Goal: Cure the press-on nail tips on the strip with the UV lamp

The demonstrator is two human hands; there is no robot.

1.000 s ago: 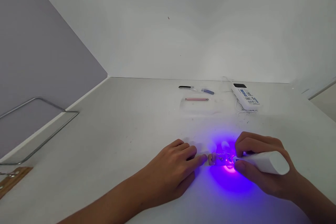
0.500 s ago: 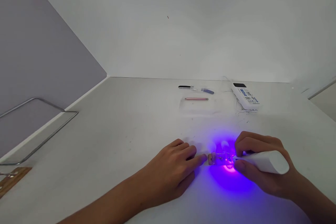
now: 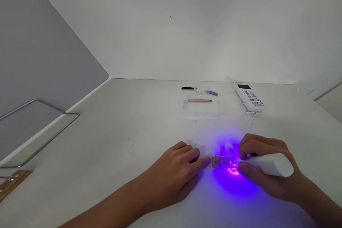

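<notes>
My right hand (image 3: 267,172) is wrapped round a white pen-shaped lamp (image 3: 269,165) that throws a violet glow onto the white table (image 3: 120,131). In the glow lies a small strip of nail tips (image 3: 224,160). My left hand (image 3: 177,172) rests palm down to the left of it. Its fingers are stretched out, and one fingertip touches the strip's left end.
At the back of the table lie a black-handled tool (image 3: 189,88), a grey-blue tool (image 3: 211,93), a pink stick (image 3: 200,100) on a clear pouch, and a white box-shaped device (image 3: 249,98) with a cord. A metal wire frame (image 3: 45,121) stands at the left edge.
</notes>
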